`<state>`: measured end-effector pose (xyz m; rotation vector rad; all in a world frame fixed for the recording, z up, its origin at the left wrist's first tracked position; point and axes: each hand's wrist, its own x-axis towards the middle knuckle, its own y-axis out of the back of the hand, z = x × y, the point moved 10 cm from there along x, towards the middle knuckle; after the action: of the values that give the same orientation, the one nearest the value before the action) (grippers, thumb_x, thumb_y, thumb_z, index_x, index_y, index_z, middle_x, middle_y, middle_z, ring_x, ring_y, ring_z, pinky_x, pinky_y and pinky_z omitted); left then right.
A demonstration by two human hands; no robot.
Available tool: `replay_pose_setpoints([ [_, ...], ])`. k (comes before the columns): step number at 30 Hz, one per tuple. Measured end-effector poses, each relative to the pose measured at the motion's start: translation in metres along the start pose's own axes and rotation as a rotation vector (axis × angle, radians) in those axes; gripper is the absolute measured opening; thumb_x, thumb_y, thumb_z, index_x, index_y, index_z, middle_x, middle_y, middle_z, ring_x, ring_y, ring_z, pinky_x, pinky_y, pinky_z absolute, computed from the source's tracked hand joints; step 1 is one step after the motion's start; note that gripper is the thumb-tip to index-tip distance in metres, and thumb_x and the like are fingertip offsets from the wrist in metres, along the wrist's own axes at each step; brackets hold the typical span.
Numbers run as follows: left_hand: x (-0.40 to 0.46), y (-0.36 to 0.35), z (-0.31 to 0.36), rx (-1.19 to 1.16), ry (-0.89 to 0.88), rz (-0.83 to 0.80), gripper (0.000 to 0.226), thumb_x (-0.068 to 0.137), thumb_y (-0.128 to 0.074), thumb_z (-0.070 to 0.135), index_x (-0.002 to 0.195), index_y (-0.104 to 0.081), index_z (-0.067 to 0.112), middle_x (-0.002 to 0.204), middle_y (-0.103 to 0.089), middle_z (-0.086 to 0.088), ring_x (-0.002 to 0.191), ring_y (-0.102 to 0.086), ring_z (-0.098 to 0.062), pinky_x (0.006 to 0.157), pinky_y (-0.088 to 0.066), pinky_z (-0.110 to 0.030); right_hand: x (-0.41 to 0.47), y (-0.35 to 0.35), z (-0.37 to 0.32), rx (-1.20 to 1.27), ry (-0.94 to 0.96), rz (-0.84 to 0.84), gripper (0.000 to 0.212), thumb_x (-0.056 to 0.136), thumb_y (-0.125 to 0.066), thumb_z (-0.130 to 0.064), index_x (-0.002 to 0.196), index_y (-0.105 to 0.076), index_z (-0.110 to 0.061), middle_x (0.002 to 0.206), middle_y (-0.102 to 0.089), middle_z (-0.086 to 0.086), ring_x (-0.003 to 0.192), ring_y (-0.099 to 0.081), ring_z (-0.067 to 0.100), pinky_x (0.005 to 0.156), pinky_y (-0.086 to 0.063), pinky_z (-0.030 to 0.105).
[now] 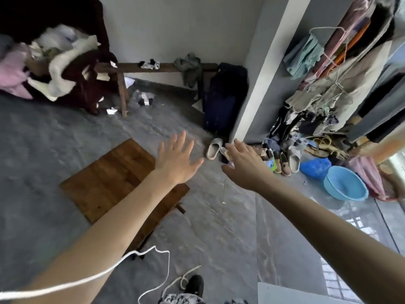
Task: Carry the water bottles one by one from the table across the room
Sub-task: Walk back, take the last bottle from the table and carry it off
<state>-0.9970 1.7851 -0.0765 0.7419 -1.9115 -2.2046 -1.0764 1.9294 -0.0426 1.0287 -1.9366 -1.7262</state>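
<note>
Head view. We hold our left hand out above the low wooden table, fingers straight and spread, holding nothing. Our right hand reaches forward beside it, apart from it, fingers extended and close together, likewise empty. We see no water bottle in this view, so we cannot tell where it is. A blue basin sits on the floor at right, near shoes.
</note>
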Motion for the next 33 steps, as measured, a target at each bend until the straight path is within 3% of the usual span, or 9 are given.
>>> replay_pose_setpoints([
  [7,0.023,-0.044,-0.074,-0.058,0.240,-0.072,0.077,0.101,-0.017,0.068,0.164,-0.003,0.026,0.171,0.015,-0.006,0.158,0.011,-0.029,0.125,0.000,-0.055,0.082,-0.019,-0.033,-0.035,0.178,-0.115,0.065,0.096,-0.051,-0.041,0.153,-0.028,-0.017,0.163,-0.019,0.011,0.149,-0.018,0.035,0.120,-0.024,0.051],
  [15,0.035,-0.058,-0.110,-0.154,0.520,-0.102,0.080,0.100,-0.018,0.070,0.164,-0.002,0.024,0.171,0.016,-0.005,0.158,0.010,-0.026,0.126,-0.002,-0.053,0.173,-0.044,-0.065,-0.056,0.450,-0.216,0.063,0.096,-0.052,-0.042,0.150,-0.030,-0.020,0.158,-0.026,0.008,0.146,-0.026,0.032,0.116,-0.029,0.047],
  [19,0.041,-0.076,-0.110,-0.213,0.630,-0.109,0.080,0.100,-0.026,0.068,0.164,-0.004,0.025,0.171,0.015,-0.003,0.159,0.009,-0.025,0.126,-0.003,-0.051,0.212,-0.072,-0.072,-0.061,0.552,-0.304,0.066,0.099,-0.048,-0.042,0.156,-0.021,-0.023,0.167,-0.012,0.007,0.153,-0.011,0.029,0.122,-0.017,0.045],
  [22,0.047,-0.092,-0.117,-0.277,0.723,-0.091,0.078,0.101,-0.032,0.065,0.163,-0.005,0.025,0.172,0.012,-0.003,0.159,0.007,-0.025,0.127,-0.005,-0.050,0.235,-0.103,-0.071,-0.071,0.586,-0.356,0.067,0.101,-0.044,-0.044,0.158,-0.018,-0.022,0.167,-0.011,0.007,0.153,-0.011,0.028,0.122,-0.015,0.044],
  [28,0.065,-0.149,-0.131,-0.344,0.790,-0.144,0.083,0.100,-0.040,0.064,0.163,-0.002,0.025,0.172,0.012,-0.002,0.159,0.006,-0.025,0.127,-0.007,-0.050,0.259,-0.181,-0.052,-0.055,0.581,-0.487,0.069,0.100,-0.045,-0.045,0.158,-0.019,-0.019,0.167,-0.012,0.009,0.153,-0.013,0.029,0.124,-0.016,0.042],
  [33,0.098,-0.210,-0.151,-0.515,0.731,-0.089,0.095,0.095,-0.061,0.054,0.163,-0.001,0.024,0.172,0.006,0.002,0.159,0.000,-0.020,0.128,-0.011,-0.044,0.288,-0.254,-0.040,-0.043,0.547,-0.552,0.068,0.101,-0.043,-0.045,0.159,-0.017,-0.022,0.167,-0.012,0.005,0.154,-0.010,0.022,0.122,-0.010,0.035],
])
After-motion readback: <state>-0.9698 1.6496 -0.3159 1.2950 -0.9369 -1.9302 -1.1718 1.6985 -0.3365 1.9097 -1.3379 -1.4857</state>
